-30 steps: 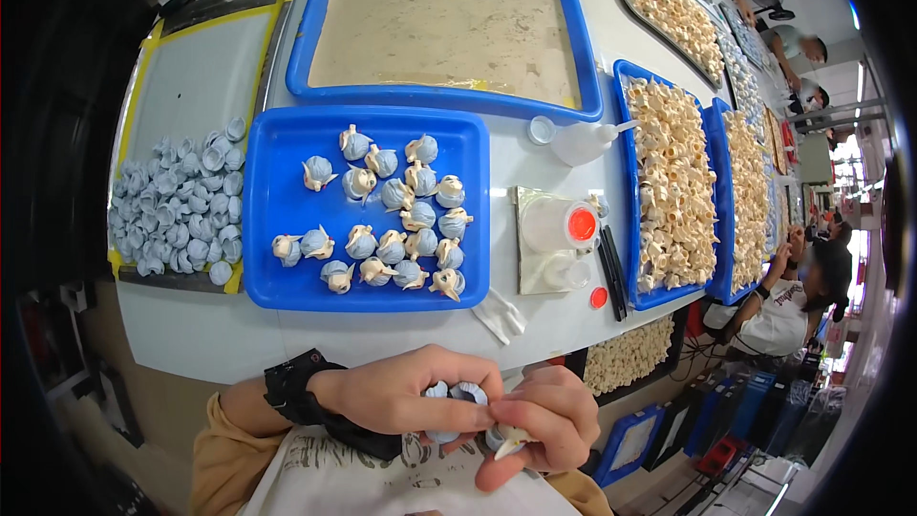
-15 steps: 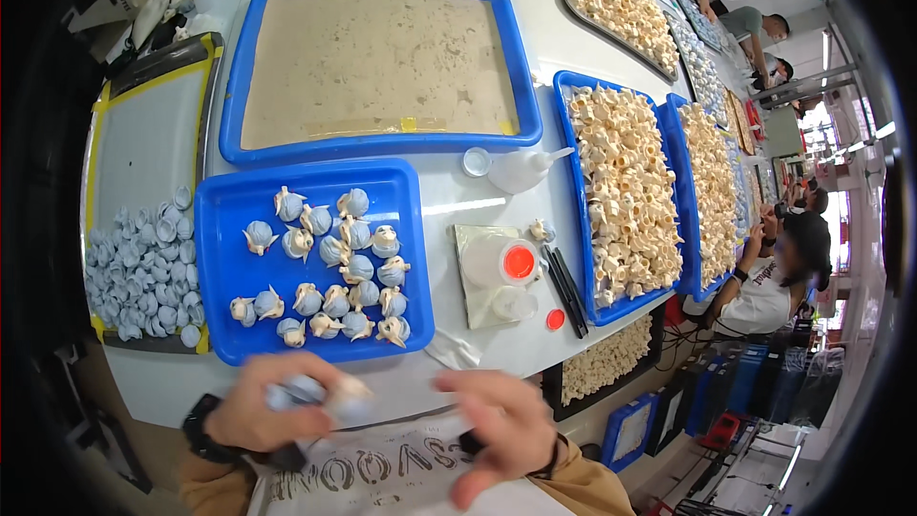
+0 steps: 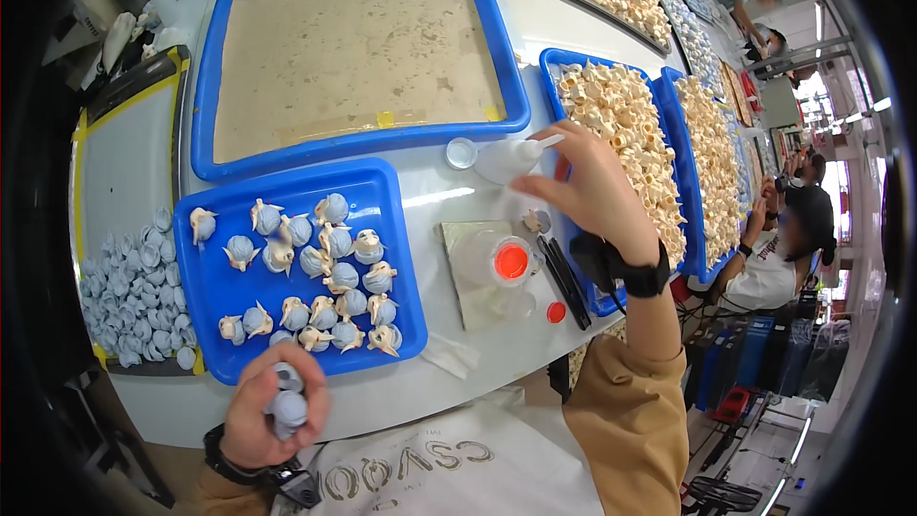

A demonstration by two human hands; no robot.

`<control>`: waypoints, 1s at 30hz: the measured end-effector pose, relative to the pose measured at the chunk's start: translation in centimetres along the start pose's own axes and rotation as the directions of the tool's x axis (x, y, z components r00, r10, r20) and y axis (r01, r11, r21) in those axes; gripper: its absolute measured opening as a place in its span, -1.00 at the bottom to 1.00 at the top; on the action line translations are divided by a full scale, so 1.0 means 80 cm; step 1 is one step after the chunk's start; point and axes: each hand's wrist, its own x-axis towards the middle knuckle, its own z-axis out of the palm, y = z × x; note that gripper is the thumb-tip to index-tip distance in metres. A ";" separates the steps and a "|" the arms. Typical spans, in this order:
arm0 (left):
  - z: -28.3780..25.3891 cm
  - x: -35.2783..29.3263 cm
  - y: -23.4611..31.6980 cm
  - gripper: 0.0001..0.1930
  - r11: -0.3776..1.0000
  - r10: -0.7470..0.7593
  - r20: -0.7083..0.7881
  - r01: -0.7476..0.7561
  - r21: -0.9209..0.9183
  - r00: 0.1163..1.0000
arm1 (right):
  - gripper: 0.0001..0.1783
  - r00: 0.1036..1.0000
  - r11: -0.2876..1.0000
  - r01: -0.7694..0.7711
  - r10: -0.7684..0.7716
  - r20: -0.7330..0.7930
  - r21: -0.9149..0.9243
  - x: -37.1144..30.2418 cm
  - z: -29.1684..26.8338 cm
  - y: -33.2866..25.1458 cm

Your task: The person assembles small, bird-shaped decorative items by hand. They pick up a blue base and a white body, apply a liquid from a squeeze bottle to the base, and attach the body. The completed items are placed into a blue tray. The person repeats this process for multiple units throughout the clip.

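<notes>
My left hand [image 3: 270, 406] is closed around two small grey-blue round pieces [image 3: 287, 403] at the table's near edge, just below the small blue tray [image 3: 205, 325]. That tray holds several grey-blue pieces [image 3: 315, 268] with cream parts attached. My right hand [image 3: 592, 193] reaches out to the right, fingers bent over the edge of a blue tray [image 3: 559, 86] of cream pieces, beside a white squeeze bottle [image 3: 511, 158]. Whether the fingers pinch anything is hidden.
A large blue tray [image 3: 353, 139] with a beige sheet lies behind. Plain grey-blue pieces [image 3: 129, 301] fill a yellow-edged tray at left. A clear bottle with a red cap [image 3: 503, 263], black tools [image 3: 564, 277] and a small cup [image 3: 461, 152] sit at centre-right. Another person [image 3: 788, 239] sits at right.
My hands have parted: the left stayed near my body with the grey-blue pieces, the right went up and right to the tray of cream pieces.
</notes>
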 end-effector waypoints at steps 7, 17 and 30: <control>0.001 0.024 -0.004 -0.73 0.949 -0.307 0.271 0.314 0.016 0.912 | -0.66 0.962 0.731 -0.067 0.229 -0.151 0.679 -0.072 -0.032 0.003; 0.003 0.029 -0.007 -0.63 0.988 -0.151 0.249 0.135 0.081 0.957 | -0.49 0.848 0.336 -0.405 0.487 0.211 0.851 -0.237 0.018 -0.030; -0.003 0.030 -0.011 -0.77 0.974 -0.096 0.162 0.126 -0.186 0.982 | -0.56 0.881 0.650 -0.402 0.467 0.079 0.645 -0.231 0.007 -0.045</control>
